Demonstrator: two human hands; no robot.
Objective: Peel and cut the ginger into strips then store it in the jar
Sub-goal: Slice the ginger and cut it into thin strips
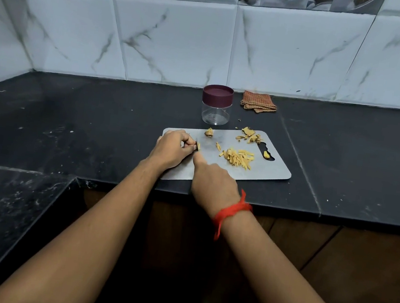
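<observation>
Black stone bench (95, 123) runs beneath white marble-look wall tiles (170, 44) and turns a corner at far left. Steel cutting board (268, 171) lies close to the bench's front edge, with bare stone wide on both sides. At the board's left end the left hand (172, 148) has a narrow grip, pinching a small ginger piece (198, 146). Right hand (212, 181) is curled, forefinger stretched toward that piece; what its grip holds I cannot tell. Ginger strips (238, 158) are heaped mid-board, peelings (250, 135) at the far edge. A lidded jar (215, 112) stands just behind the board, a folded cloth (258, 102) near the wall.
</observation>
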